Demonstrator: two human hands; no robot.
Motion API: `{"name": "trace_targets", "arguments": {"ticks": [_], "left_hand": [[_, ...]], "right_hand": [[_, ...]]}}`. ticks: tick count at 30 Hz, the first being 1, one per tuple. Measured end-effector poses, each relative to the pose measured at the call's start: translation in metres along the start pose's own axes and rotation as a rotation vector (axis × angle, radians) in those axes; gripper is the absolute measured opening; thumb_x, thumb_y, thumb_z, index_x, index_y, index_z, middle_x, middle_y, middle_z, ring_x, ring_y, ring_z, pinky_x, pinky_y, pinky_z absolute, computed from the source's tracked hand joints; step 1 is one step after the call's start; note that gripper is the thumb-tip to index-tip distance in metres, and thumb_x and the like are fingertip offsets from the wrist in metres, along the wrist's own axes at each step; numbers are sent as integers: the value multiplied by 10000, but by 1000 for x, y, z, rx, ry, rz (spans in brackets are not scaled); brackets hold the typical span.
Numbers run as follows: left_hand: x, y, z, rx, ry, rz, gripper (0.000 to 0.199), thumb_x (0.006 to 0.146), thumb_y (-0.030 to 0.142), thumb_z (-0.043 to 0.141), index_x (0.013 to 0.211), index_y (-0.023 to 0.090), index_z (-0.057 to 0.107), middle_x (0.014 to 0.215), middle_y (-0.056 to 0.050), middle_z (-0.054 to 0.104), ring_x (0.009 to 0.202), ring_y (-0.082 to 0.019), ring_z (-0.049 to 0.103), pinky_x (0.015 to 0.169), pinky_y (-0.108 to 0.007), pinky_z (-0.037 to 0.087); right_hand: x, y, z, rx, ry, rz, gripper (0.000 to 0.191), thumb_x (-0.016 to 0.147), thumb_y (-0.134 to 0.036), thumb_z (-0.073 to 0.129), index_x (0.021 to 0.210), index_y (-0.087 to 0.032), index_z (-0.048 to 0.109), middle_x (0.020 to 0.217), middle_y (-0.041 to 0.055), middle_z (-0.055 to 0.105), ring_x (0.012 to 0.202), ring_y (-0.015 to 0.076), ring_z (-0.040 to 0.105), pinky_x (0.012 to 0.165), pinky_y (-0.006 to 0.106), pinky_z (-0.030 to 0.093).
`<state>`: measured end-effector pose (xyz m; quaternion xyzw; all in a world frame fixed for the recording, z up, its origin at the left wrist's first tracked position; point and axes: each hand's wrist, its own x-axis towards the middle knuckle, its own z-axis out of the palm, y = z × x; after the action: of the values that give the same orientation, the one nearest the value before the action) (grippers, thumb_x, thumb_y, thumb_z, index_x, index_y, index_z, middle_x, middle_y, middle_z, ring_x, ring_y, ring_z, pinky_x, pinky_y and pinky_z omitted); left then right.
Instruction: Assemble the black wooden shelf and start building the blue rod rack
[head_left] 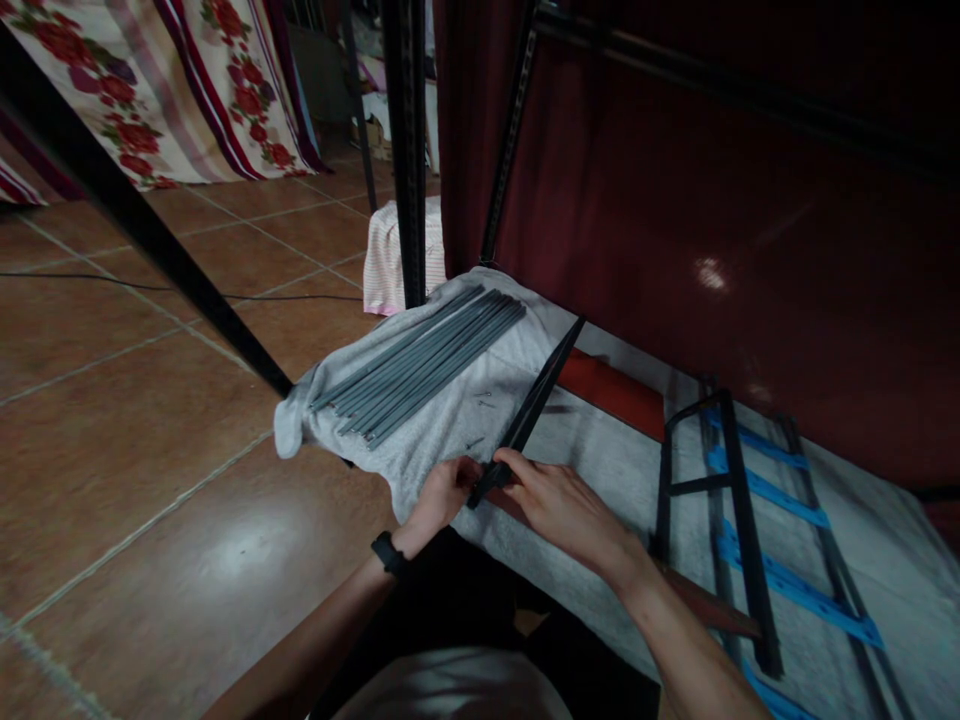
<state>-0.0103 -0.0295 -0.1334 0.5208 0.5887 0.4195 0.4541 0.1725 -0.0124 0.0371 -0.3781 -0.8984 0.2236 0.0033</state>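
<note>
My right hand (562, 505) is closed around the near end of a pair of long, narrow black bars (534, 400), thumb on top. The bars slant away from me over the grey cloth, close together. Against that same near end, my left hand (448, 490) has its fingers pinched together; whatever lies between them is hidden. A dark band circles the left wrist. Small thin metal pieces (486, 400) lie on the cloth just left of the bars, too small to name. Farther left, a bundle of grey rods (431, 360) lies side by side.
The grey cloth (600, 465) covers the work surface. An orange-red panel (615, 392) lies behind the bars. On the right are a black frame (742, 520) and blue slatted pieces (787, 500). Black uprights (405, 150) rise at the far left corner, beside the tiled floor (187, 450).
</note>
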Motion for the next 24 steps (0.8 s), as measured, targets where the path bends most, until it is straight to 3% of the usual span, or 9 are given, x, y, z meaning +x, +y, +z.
{"name": "trace_targets", "arguments": {"ticks": [5, 8, 12, 19, 24], "left_hand": [[-2, -7, -1, -193, -67, -14, 289, 680, 104, 551, 940, 139, 671, 892, -61, 735, 795, -184, 678, 726, -289, 522], [-5, 0, -4, -30, 1, -25, 273, 787, 162, 552, 1032, 151, 673, 969, -82, 738, 827, -191, 684, 735, -289, 505], [-8, 11, -3, 268, 33, -53, 214, 856, 189, 519, 926, 154, 718, 826, -72, 736, 722, -186, 658, 674, -281, 454], [-8, 7, 0, 95, -30, 7, 264, 771, 116, 506, 920, 155, 720, 849, -47, 747, 785, -183, 659, 710, -269, 488], [-7, 9, -8, 202, 2, -30, 245, 829, 192, 522, 956, 145, 726, 913, -83, 750, 802, -199, 672, 728, -294, 486]], "right_hand": [[0, 0, 0, 5, 14, 5, 344, 1011, -275, 427, 1354, -278, 459, 1001, 31, 745, 932, 210, 705, 716, 277, 414], [0, 0, 0, 17, 6, 8, 344, 1011, -270, 418, 1352, -276, 462, 979, 28, 746, 940, 211, 704, 711, 274, 415], [0, 0, -1, -4, -11, 19, 342, 1011, -266, 406, 1347, -278, 469, 966, 29, 745, 936, 212, 704, 707, 275, 413], [-1, 0, 0, -4, 6, 18, 328, 1016, -273, 399, 1337, -294, 464, 986, 20, 744, 929, 205, 703, 708, 274, 411], [-1, 0, -1, -18, -1, 20, 351, 1011, -291, 414, 1359, -286, 456, 999, 32, 743, 939, 213, 701, 724, 280, 418]]}}
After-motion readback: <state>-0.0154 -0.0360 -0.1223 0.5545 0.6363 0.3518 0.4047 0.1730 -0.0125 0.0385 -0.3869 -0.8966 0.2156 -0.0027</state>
